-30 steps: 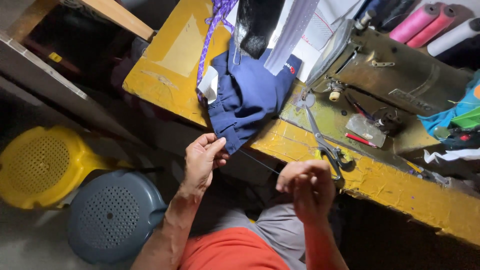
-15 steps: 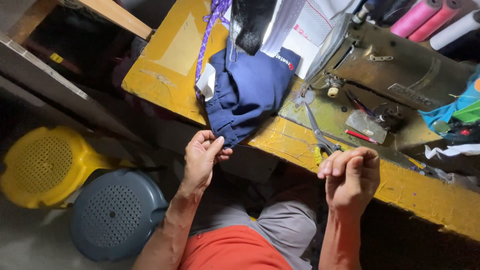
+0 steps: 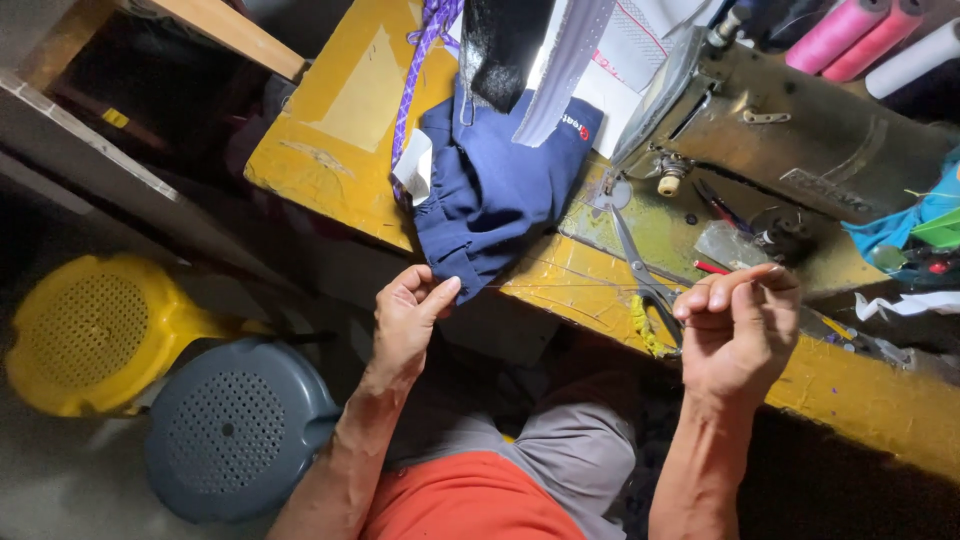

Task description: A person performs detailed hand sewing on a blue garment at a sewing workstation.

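A worn yellow table [image 3: 340, 120] runs across the far side and down to the right, and an old sewing machine [image 3: 800, 130] sits on its far right part, with pink and white rolls [image 3: 850, 35] behind it. A dark blue garment [image 3: 495, 190] hangs over the table's near edge, under a black cloth and a pale strip, with a purple cord [image 3: 415, 80] at its left. On the floor at the left stand a grey plastic stool [image 3: 235, 430] and, just beside it, a yellow stool [image 3: 95, 335]. Scissors [image 3: 640, 270] lie on the table between the garment and the right hand. The left hand [image 3: 405, 320] is closed in a pinch, thumb against fingers, touching the garment's lower edge. The right hand [image 3: 735, 330] is curled with fingertips pressed together. A thin thread [image 3: 570, 288] stretches taut between the two hands, well apart, just before the table's near edge.
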